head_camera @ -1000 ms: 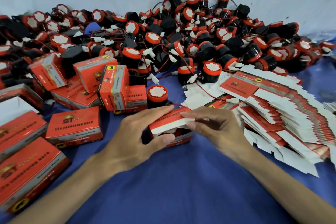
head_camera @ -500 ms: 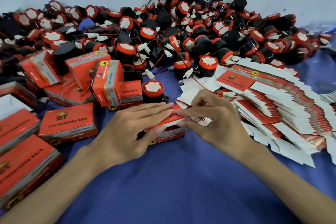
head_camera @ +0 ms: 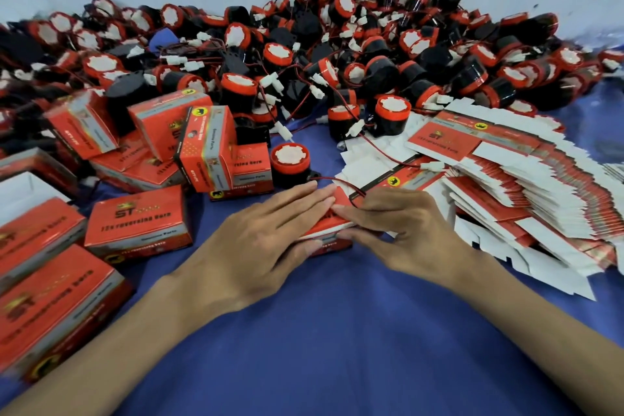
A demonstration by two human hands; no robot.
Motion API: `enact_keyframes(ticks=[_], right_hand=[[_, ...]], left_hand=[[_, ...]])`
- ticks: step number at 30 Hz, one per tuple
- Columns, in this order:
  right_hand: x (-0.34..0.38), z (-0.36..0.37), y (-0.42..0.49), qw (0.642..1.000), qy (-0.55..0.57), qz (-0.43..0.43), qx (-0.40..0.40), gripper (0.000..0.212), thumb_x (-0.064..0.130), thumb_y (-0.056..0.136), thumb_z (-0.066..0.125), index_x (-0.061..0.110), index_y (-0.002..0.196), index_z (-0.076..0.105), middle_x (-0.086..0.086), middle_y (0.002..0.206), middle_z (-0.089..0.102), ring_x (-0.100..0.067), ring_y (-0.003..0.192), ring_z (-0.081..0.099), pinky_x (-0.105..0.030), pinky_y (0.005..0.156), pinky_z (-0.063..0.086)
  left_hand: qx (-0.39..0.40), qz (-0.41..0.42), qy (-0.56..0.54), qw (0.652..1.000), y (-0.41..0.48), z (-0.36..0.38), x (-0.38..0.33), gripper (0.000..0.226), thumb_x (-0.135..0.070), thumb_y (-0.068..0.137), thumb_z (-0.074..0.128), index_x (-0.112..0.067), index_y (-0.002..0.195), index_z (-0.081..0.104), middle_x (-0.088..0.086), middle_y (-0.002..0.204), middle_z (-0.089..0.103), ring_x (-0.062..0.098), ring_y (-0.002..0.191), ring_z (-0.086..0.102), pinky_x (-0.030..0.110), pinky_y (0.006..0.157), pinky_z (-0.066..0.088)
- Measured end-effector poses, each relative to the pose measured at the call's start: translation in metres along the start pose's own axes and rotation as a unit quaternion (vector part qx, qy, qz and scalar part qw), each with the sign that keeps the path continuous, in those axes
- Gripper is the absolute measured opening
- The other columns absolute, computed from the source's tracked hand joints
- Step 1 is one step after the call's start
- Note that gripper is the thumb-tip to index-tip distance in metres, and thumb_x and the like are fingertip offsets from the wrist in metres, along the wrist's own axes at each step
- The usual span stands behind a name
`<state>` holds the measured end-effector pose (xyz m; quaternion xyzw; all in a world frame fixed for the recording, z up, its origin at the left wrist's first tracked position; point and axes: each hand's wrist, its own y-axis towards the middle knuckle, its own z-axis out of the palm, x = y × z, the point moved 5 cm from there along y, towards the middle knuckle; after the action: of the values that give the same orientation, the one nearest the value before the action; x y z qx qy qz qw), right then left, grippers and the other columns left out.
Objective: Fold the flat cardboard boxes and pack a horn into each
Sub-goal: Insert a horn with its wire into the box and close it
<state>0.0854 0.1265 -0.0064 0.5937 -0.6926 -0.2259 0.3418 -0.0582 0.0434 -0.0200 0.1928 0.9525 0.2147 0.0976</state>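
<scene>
Between your two hands, near the middle of the blue cloth (head_camera: 337, 331), sits the box (head_camera: 326, 228) you are closing, mostly hidden under your fingers. Your left hand (head_camera: 263, 243) lies flat on its lid, fingers straight and together, the thumb set against the front face; it presses rather than clasps. Your right hand (head_camera: 405, 233) is bent at the knuckles, forefinger on the lid and thumb along the front edge. It pinches the box there, seemingly to tuck the flap home. Whether a horn is inside cannot be seen. A red-and-black wire (head_camera: 341, 182) loops across the far edge of the lid, just by your right fingertips. I cannot tell whether it belongs to the loose horn (head_camera: 290, 159) just behind the box or to one inside, so watch that it does not get trapped. As for progress, ten or so closed boxes (head_camera: 138, 223) lie tumbled to your left, so you are under way, but only just. To your right a deep fanned stack of flats (head_camera: 506, 186) waits unfolded, and behind everything the pile of horns (head_camera: 354, 44) reaches to the wall. By the look of it, far more is left than done; this box seems one tuck away from joining the finished ones.
</scene>
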Motion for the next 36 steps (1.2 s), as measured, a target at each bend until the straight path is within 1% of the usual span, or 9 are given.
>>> enact_keyframes(ticks=[11, 14, 17, 19, 21, 23, 28, 32, 36], right_hand=[[0.001, 0.000, -0.003, 0.995, -0.047, -0.007, 0.089, 0.020, 0.018, 0.091, 0.062, 0.007, 0.101, 0.075, -0.002, 0.058, 0.053, -0.016, 0.052, 0.045, -0.032, 0.048, 0.042], [-0.014, -0.023, 0.003, 0.988, -0.154, 0.029, 0.001, 0.023, 0.023, 0.093, 0.058, 0.008, 0.090, 0.075, -0.006, 0.070, 0.064, -0.025, 0.062, 0.059, -0.036, 0.051, 0.049], [-0.046, -0.049, 0.005, 0.940, -0.306, 0.148, -0.042, 0.034, 0.023, 0.090, 0.063, 0.001, 0.116, 0.065, -0.020, 0.112, 0.063, -0.037, 0.101, 0.060, -0.049, 0.079, 0.054], [-0.078, -0.054, -0.008, 0.879, -0.342, 0.321, 0.088, 0.061, 0.036, 0.091, 0.059, 0.007, 0.141, 0.039, -0.023, 0.148, 0.033, -0.038, 0.136, 0.033, -0.054, 0.107, 0.034], [-0.097, -0.055, -0.025, 0.809, -0.337, 0.435, 0.204, 0.073, 0.052, 0.093, 0.044, 0.013, 0.149, 0.018, -0.018, 0.158, 0.011, -0.031, 0.147, 0.009, -0.049, 0.116, 0.015], [-0.104, -0.052, -0.031, 0.779, -0.345, 0.463, 0.244, 0.068, 0.057, 0.095, 0.033, 0.010, 0.144, 0.027, -0.018, 0.153, 0.027, -0.032, 0.143, 0.023, -0.047, 0.116, 0.020], [-0.089, -0.046, -0.011, 0.787, -0.458, 0.363, 0.198, 0.037, 0.039, 0.098, 0.039, 0.010, 0.100, 0.061, -0.008, 0.096, 0.066, -0.029, 0.091, 0.064, -0.038, 0.082, 0.047], [-0.083, -0.041, -0.006, 0.773, -0.485, 0.334, 0.237, 0.021, 0.025, 0.098, 0.045, 0.015, 0.096, 0.062, -0.003, 0.081, 0.064, -0.025, 0.078, 0.064, -0.031, 0.058, 0.036], [-0.076, -0.049, -0.003, 0.783, -0.466, 0.344, 0.226, 0.022, 0.022, 0.094, 0.050, 0.021, 0.109, 0.065, -0.004, 0.089, 0.067, -0.028, 0.085, 0.064, -0.029, 0.060, 0.035]], left_hand=[[0.007, -0.015, 0.156, 0.988, 0.013, 0.001, -0.017, 0.050, -0.037, 0.095, 0.040, -0.011, 0.135, 0.055, 0.010, 0.138, 0.054, 0.025, 0.127, 0.053, 0.042, 0.094, 0.051], [-0.004, -0.036, 0.156, 0.987, 0.012, -0.002, -0.019, 0.042, -0.034, 0.094, 0.042, -0.024, 0.132, 0.058, 0.013, 0.131, 0.060, 0.028, 0.118, 0.059, 0.041, 0.091, 0.051], [-0.027, -0.045, 0.163, 0.985, 0.010, -0.004, -0.020, 0.041, -0.022, 0.089, 0.043, -0.017, 0.122, 0.066, 0.015, 0.129, 0.061, 0.030, 0.119, 0.059, 0.044, 0.093, 0.048], [-0.036, -0.016, 0.182, 0.983, 0.010, -0.004, -0.021, 0.043, -0.011, 0.082, 0.039, -0.009, 0.110, 0.071, 0.011, 0.129, 0.061, 0.028, 0.122, 0.057, 0.044, 0.094, 0.048], [-0.030, -0.020, 0.194, 0.980, 0.011, -0.004, -0.021, 0.038, -0.010, 0.078, 0.036, -0.010, 0.093, 0.071, 0.007, 0.116, 0.068, 0.027, 0.117, 0.061, 0.044, 0.092, 0.050], [-0.012, -0.062, 0.226, 0.972, 0.011, -0.005, -0.019, 0.025, -0.015, 0.076, 0.042, -0.010, 0.081, 0.066, 0.006, 0.093, 0.068, 0.029, 0.106, 0.064, 0.042, 0.087, 0.048], [0.053, -0.205, 0.321, 0.923, 0.003, -0.016, 0.010, 0.015, -0.005, 0.055, 0.070, -0.004, 0.069, 0.064, 0.011, 0.070, 0.061, 0.036, 0.087, 0.059, 0.043, 0.080, 0.034], [0.150, -0.277, 0.347, 0.883, -0.002, -0.017, 0.023, 0.026, -0.014, 0.064, 0.058, -0.013, 0.089, 0.067, 0.001, 0.088, 0.065, 0.030, 0.102, 0.050, 0.042, 0.085, 0.031], [0.142, -0.250, 0.344, 0.894, 0.000, -0.012, 0.021, 0.029, -0.014, 0.066, 0.066, -0.015, 0.095, 0.068, 0.001, 0.097, 0.065, 0.029, 0.100, 0.055, 0.044, 0.087, 0.035]])
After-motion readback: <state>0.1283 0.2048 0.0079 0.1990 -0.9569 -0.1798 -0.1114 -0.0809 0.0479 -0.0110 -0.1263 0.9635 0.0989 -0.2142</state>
